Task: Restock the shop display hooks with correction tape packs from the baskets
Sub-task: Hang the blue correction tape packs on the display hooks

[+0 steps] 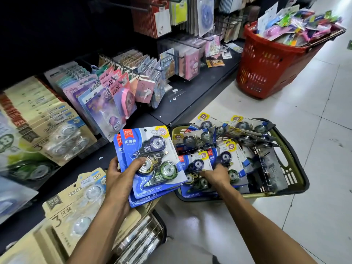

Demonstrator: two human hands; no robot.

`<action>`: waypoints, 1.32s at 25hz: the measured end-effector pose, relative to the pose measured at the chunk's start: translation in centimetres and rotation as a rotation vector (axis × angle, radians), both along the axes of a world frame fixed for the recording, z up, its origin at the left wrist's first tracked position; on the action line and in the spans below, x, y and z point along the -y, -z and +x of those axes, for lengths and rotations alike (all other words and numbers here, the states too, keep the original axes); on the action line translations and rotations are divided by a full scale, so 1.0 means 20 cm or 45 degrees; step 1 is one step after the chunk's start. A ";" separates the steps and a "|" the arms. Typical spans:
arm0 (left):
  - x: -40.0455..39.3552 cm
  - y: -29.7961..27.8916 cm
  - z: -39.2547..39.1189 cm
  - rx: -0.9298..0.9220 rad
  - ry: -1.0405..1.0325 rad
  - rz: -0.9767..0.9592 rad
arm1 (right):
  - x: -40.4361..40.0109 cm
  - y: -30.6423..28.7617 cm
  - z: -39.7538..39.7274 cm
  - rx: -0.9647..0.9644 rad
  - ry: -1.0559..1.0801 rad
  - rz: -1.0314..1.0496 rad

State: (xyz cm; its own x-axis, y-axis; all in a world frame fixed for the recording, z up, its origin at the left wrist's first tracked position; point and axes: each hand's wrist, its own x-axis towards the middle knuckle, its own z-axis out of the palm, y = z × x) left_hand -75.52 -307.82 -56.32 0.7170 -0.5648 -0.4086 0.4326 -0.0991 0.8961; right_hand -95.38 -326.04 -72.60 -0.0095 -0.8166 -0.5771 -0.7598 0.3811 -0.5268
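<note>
Two blue correction tape packs gripped in left hand, right hand grasping another pack in green basket

red basket heaped with mixed stationery stands on the tiled floor.

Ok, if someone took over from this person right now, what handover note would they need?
Left hand: grips a small stack of blue correction tape packs, thumb on the top one.
Right hand: reaching into the green basket, fingers on a pack in the basket; grip unclear.
Done: some packs gathered.
Left: hang them on the display hooks, then empty the basket. Red basket holds mixed stock.
</note>
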 end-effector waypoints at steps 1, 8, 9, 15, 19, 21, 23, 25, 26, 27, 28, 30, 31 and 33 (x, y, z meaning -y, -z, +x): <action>0.00 0.00 0.00 -0.009 -0.001 -0.003 | -0.01 -0.02 0.00 -0.017 -0.046 0.019; 0.00 -0.01 -0.02 -0.020 -0.006 -0.013 | -0.04 -0.09 0.09 0.097 -0.041 0.207; 0.00 -0.02 -0.02 -0.027 -0.010 -0.023 | -0.04 -0.10 0.09 0.097 -0.022 0.211; 0.00 -0.03 -0.02 -0.049 -0.014 -0.014 | -0.04 -0.13 0.05 0.135 0.054 0.131; -0.01 -0.03 0.01 -0.034 -0.029 -0.006 | -0.07 -0.16 0.02 0.377 0.194 0.090; -0.02 -0.04 0.02 -0.048 -0.042 -0.019 | -0.10 -0.22 0.03 0.478 0.135 0.253; -0.03 -0.06 0.04 -0.049 -0.068 -0.030 | -0.11 -0.31 0.02 0.510 0.159 0.221; -0.05 -0.08 0.07 -0.036 -0.095 -0.030 | -0.12 -0.46 -0.06 0.611 0.198 0.105; -0.07 -0.10 0.09 -0.026 -0.115 -0.034 | -0.13 -0.55 -0.11 0.661 0.203 0.030; -0.08 -0.12 0.10 -0.014 -0.130 -0.045 | -0.14 -0.66 -0.17 0.707 0.192 -0.045; -0.09 -0.15 0.12 -0.006 -0.135 -0.057 | -0.15 -0.76 -0.22 0.802 0.192 -0.124; -0.12 -0.21 0.13 0.003 -0.154 -0.077 | -0.18 -0.99 -0.23 1.109 0.163 -0.166; -0.14 -0.25 0.14 0.011 -0.173 -0.089 | -0.21 -1.11 -0.20 1.248 0.109 -0.132; -0.22 -0.34 0.15 0.029 -0.206 -0.120 | -0.31 -1.31 -0.06 1.451 -0.057 -0.043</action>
